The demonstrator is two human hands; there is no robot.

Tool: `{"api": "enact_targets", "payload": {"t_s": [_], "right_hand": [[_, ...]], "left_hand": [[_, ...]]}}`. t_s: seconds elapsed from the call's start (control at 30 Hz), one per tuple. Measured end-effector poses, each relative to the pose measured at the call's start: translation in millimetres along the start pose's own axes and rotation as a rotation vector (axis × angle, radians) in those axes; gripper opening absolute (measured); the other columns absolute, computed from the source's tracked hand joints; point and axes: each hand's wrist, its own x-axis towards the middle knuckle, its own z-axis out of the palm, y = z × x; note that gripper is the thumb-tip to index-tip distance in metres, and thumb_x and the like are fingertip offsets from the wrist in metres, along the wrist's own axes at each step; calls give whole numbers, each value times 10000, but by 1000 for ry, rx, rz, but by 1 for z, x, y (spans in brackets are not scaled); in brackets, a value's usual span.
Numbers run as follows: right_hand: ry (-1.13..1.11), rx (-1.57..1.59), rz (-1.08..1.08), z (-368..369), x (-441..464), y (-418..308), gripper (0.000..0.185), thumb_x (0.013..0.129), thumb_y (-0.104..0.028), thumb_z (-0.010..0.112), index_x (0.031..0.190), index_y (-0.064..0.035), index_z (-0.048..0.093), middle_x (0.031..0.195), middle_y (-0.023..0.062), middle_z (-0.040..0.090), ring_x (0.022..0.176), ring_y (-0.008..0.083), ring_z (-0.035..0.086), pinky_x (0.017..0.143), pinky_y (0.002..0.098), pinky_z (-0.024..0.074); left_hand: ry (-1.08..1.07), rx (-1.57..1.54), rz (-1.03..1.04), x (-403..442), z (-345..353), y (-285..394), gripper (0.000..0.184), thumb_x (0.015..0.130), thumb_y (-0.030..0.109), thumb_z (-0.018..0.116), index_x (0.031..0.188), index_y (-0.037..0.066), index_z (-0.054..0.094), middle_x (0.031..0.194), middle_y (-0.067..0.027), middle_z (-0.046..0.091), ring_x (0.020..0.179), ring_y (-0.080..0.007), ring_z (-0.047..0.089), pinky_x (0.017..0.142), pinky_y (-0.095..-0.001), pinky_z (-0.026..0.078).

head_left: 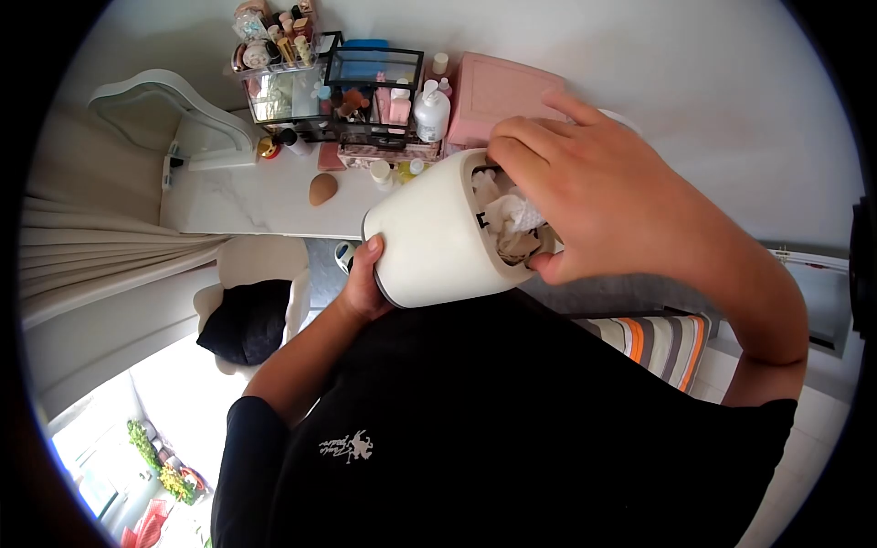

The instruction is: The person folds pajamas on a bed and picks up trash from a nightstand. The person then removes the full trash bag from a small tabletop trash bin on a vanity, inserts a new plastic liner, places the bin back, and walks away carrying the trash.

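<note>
Leaning over a black shirt (548, 420), the person held a cream bin (425, 247) at the centre of the frame, tipped on its side just above the shirt front. Its mouth faced right, probably to bring the opening within reach of the right hand (589, 192). Low on the bin's left end, the left hand (363, 290) was closed around the base, thumb on the near wall, seemingly to steady the weight. The right hand was spread wide across the mouth, fingers at its upper rim and thumb at its lower rim; whether they pinched or merely rested could not be told. Between them showed crumpled paper (516, 219), kept inside by the bin's walls.

Left of the left forearm, a pale chair (263, 252) carried a black cushion (242, 324), which narrowed the room on that side. Beyond the bin, the white tabletop (265, 203) ran to upper left, a brown sponge (322, 189) near its front edge. A pump bottle (431, 117) and a pink box (507, 91) stood close behind the bin, leaving little room that way. At upper right, a stretch of open air separated the right forearm from the pale wall (731, 110).
</note>
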Motion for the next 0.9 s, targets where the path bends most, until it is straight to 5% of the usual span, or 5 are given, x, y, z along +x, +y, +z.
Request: {"api": "enact_targets", "payload": {"t_s": [0.37,0.47,0.53,0.73,0.9], "right_hand": [[-80,31,20,5,-2,3,736,571,-288,856,1180,-1,559,1133,126,617,1013,320,653,1121,451,418],[-39,40,24,-6,2,2,695,624,-253,843,1216,-24,562,1132,144,648,1023,323,665,1069,440,460],[-191,339,290,-27,8,3,592,716,-169,800,1254,-35,593,1137,158,688,1060,316,673,997,442,505],[-345,367,70,-29,9,26,339,885,-99,637,1219,-77,692,1007,106,728,936,265,691,818,389,541],[-403,506,141,-28,23,33,370,903,-116,627,1266,-82,690,1052,94,740,988,223,694,847,367,541]], "left_hand": [[27,-143,30,-4,0,-4,912,920,715,501,1555,82,337,1496,-178,506,1310,-357,575,1070,-539,497],[26,-81,20,-5,0,-1,904,917,700,517,1549,76,349,1484,-181,518,1287,-360,592,1062,-530,505],[29,-93,26,-6,-4,-4,897,915,691,526,1542,70,361,1472,-181,531,1274,-359,603,1057,-522,511],[5,47,16,-2,-4,-1,933,854,684,588,1491,23,425,1410,-192,577,1256,-330,613,1056,-455,513],[21,-86,-47,8,-1,1,896,863,683,567,1481,45,453,1404,-178,589,1237,-329,625,1036,-466,527]]}}
